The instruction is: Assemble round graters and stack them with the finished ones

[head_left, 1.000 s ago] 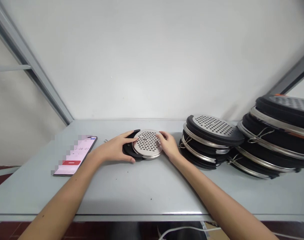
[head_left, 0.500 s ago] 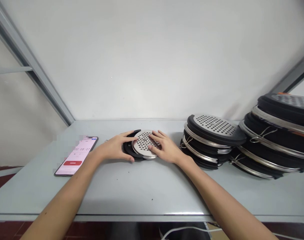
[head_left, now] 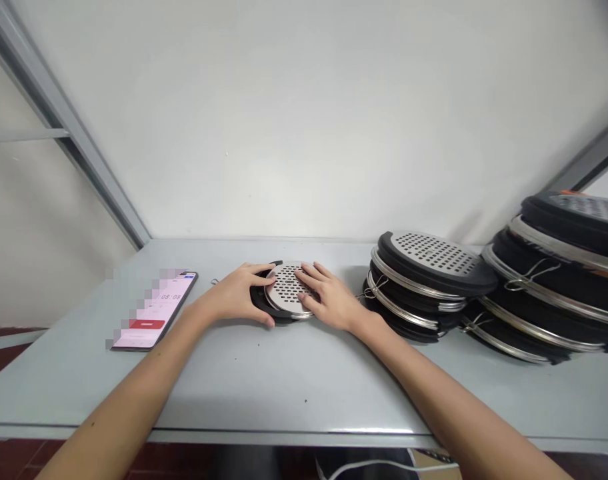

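A round perforated metal disc [head_left: 287, 287] lies on the table, with a black crescent-shaped rim [head_left: 262, 301] showing at its left. My left hand [head_left: 239, 293] spans the rim's left side, thumb on the near edge and fingers reaching over the far edge onto the disc. Across the disc's right half rests my right hand [head_left: 329, 297], its fingers spread and lightly bent on the holes. Part of the disc's right edge is hidden beneath that hand. A small wire loop [head_left: 215, 281] pokes out beyond my left hand.
Right of my hands stands a stack of similar black-rimmed discs [head_left: 431, 253] with wire loops; a taller stack [head_left: 559, 280] leans beside it. A phone [head_left: 159, 310] showing a timer lies at left on the grey table [head_left: 264, 393]. A pale wall [head_left: 304, 120] rises behind.
My left hand has shifted slightly right along the rim. My right fingers have moved a little on the disc. The view has turned slightly, and the phone's timer has advanced.
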{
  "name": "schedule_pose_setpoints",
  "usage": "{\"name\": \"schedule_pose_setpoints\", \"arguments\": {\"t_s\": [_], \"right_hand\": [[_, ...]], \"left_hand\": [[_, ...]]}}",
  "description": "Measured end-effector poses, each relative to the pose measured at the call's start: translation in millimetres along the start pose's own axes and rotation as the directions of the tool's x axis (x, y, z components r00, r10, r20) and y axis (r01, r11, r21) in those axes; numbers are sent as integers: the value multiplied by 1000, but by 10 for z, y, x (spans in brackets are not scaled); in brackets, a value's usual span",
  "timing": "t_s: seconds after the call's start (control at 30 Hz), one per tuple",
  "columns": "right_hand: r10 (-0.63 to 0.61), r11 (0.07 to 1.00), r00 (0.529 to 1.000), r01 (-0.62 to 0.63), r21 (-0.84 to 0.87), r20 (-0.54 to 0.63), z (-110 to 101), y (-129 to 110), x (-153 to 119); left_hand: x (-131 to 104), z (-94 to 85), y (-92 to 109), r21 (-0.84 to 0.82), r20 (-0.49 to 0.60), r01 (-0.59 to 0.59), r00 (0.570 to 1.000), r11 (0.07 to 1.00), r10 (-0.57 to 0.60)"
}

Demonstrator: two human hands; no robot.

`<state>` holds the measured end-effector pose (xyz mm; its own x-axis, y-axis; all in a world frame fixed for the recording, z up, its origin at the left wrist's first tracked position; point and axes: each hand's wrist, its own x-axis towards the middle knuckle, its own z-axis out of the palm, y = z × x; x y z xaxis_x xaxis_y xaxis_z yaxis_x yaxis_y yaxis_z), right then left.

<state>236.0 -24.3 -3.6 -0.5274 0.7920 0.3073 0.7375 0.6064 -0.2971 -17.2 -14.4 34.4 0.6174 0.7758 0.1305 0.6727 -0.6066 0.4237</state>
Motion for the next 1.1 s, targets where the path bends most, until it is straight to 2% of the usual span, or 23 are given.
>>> {"name": "schedule_pose_setpoints", "arguments": {"t_s": [0.37,0.57,0.73,0.9,0.97,1.1], "right_hand": [[-50,999,999,50,14,-23,89,-32,44],[-45,998,998,43,55,31,26,-20,70],[-12,997,1000,10,77,21,-120,22,6],[29,995,995,-39,95,95,-256,69,-153],[30,990,993,-46,136,117,-266,93,-201],[6,985,996,-21,173,89,-222,135,-226]], "left_hand": [[9,46,15,56,-85,28,996,998,-23],[-5,54,-9,80,-21,19,1000,997,-18],[-43,-19,-37,56,57,74,995,996,-77],[-42,-121,-6,-64,39,-36,998,997,39],[-45,-133,-12,-78,23,-36,999,996,38],[-52,-132,-39,-95,10,-7,1000,995,8]]}}
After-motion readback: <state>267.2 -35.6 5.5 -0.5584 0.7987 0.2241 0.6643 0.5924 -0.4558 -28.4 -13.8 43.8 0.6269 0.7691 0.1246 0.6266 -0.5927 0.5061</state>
